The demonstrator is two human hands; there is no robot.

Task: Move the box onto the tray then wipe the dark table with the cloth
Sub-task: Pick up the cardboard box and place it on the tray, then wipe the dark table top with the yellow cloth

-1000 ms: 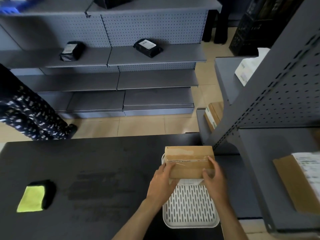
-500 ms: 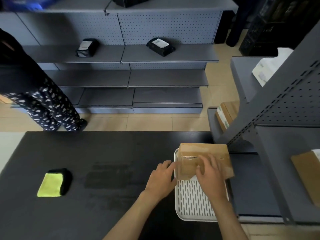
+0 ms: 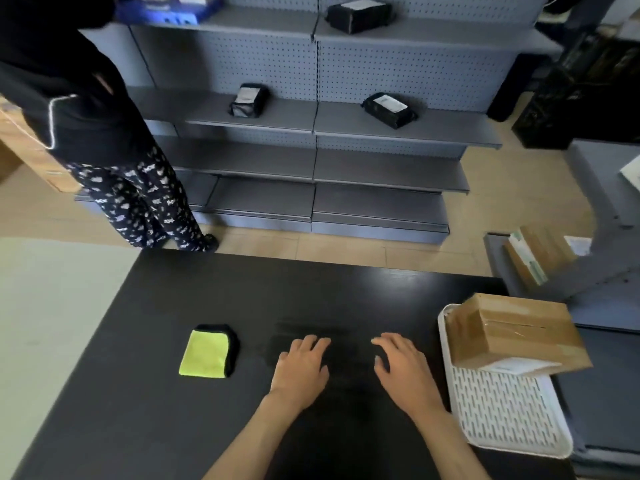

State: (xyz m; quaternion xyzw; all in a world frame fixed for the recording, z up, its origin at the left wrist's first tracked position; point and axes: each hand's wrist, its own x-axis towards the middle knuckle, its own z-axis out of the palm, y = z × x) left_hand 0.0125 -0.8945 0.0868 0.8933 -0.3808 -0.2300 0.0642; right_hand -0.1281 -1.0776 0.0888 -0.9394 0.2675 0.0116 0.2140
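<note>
place: a shop or stockroom | evidence: grey pegboard-backed shelving [image 3: 346,161] lining the wall; black labelled packages [image 3: 389,109] sitting on shelves; cardboard boxes [image 3: 533,258] lying on a side rack; tan tiled floor [image 3: 263,242] showing

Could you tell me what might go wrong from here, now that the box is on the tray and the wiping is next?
1. The box sits on the far end of the tray and overhangs its right rim, so a knock during wiping might tip it.
2. The tray lies at the dark table corner, so a wide stroke could push it off.
3. The cloth lies left of both hands; the left hand reaches it more easily.
</note>
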